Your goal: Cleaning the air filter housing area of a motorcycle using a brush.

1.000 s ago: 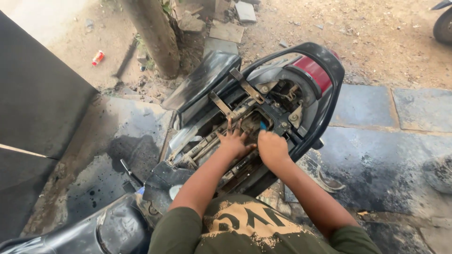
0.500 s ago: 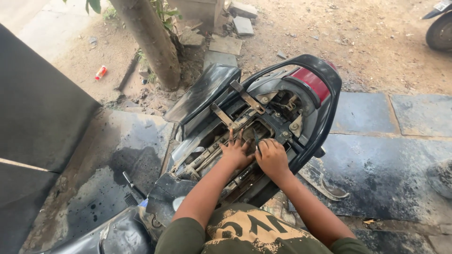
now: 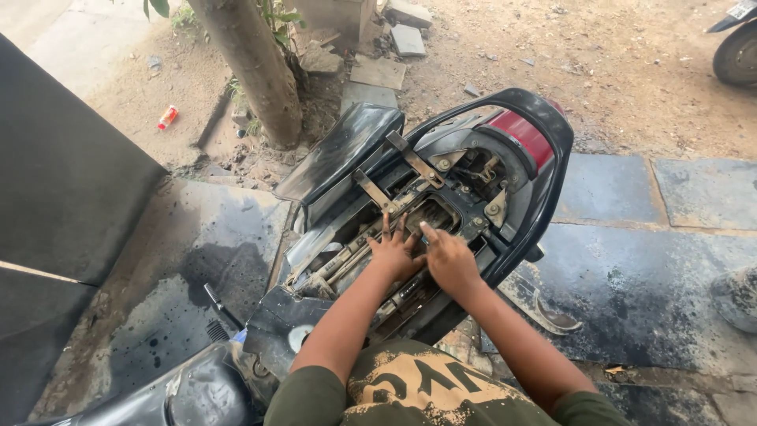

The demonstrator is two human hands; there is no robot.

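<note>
A black scooter point(image 3: 544, 170) with its seat and body panels off stands below me, its metal frame rails point(image 3: 378, 207) and red tail light point(image 3: 522, 136) exposed. My left hand point(image 3: 392, 251) rests flat on the frame inside the open rear bay, fingers spread toward the tail. Beside it, my right hand point(image 3: 448, 257) presses on the same spot with the index finger pointing forward. Neither hand holds a tool. What lies under the palms is hidden.
A loose black side panel point(image 3: 335, 154) leans on the scooter's left. A tree trunk point(image 3: 251, 67) rises behind it, with stones and a red can point(image 3: 166, 117) on the dirt. An oil-stained paved floor point(image 3: 646, 276), a dark board point(image 3: 63, 189) at left and another wheel point(image 3: 737, 55) at top right.
Both hands have slid a little forward along the frame toward the tail, and the left fingers have spread. The view has tilted down slightly.
</note>
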